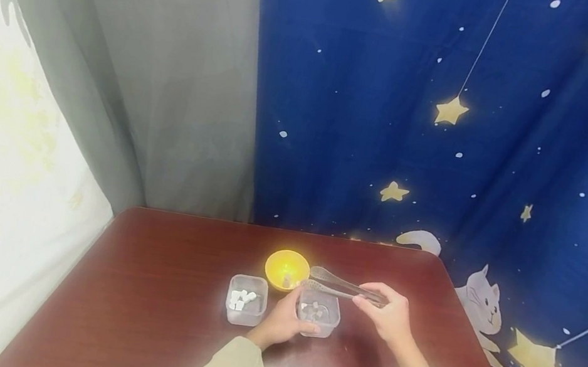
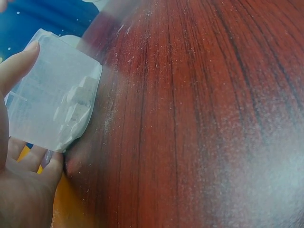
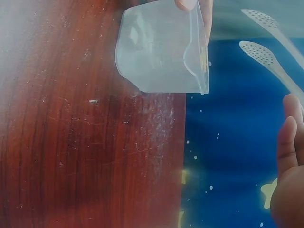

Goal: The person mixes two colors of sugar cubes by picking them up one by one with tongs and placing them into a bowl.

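My left hand (image 1: pixel 280 322) grips a clear plastic tub (image 1: pixel 326 331) by its side, thumb at the near wall and fingers at the far one. Several small pale cubes (image 2: pixel 78 97) lie at the bottom of the tub, seen through its wall. Above the tub's rim, my right hand (image 1: pixel 389 317) holds perforated tongs (image 1: pixel 338 283) level, their two tips apart and pointing left, with nothing between them. Those perforated tips (image 3: pixel 259 51) show clearly in the right wrist view. Behind the left hand stands a yellow bowl (image 1: pixel 279 263) with a small pale piece inside.
A second clear tub (image 1: pixel 243 320) holding several white cubes (image 1: pixel 240 300) stands to the left of my left hand. The dark red wooden table (image 1: pixel 151 301) reaches back to a grey curtain (image 1: pixel 170 95) and a blue star-patterned curtain (image 1: pixel 349 122).
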The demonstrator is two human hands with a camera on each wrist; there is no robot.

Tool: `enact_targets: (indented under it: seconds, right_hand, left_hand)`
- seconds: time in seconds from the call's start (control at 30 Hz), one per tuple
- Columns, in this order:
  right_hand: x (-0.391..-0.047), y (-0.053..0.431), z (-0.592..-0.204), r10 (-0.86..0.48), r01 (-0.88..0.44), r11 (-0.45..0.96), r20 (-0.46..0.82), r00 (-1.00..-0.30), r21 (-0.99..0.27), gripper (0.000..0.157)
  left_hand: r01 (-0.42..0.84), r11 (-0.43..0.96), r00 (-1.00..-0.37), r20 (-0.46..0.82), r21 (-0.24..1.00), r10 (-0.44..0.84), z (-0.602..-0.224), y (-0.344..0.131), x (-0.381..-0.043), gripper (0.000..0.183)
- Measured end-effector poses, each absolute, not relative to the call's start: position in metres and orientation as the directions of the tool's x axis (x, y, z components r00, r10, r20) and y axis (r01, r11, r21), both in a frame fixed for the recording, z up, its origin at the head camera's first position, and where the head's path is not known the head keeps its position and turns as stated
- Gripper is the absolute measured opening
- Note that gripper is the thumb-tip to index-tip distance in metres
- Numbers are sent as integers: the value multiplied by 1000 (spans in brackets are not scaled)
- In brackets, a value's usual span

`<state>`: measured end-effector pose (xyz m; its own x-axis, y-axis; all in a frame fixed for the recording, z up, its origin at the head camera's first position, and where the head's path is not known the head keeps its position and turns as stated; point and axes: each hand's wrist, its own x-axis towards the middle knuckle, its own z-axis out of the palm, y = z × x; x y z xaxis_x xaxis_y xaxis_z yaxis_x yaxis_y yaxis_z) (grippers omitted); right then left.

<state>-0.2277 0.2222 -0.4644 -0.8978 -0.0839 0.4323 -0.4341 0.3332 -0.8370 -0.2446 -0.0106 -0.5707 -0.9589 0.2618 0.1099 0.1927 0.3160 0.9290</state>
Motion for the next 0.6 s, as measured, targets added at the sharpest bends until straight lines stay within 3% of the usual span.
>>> enact_targets:
  seconds: [0.27,0.6]
  right_hand:
    - [-239,236,-495,-44,-415,394,434,-900,-820,25]
    - [-237,243,-502,-179,-484,511,462,-868,-711,25]
  left_hand:
    - [226,315,-953,141,922,269,-571,-10,-245,95]
    - [240,340,-952,152,909,266,-570,-10,-244,92]
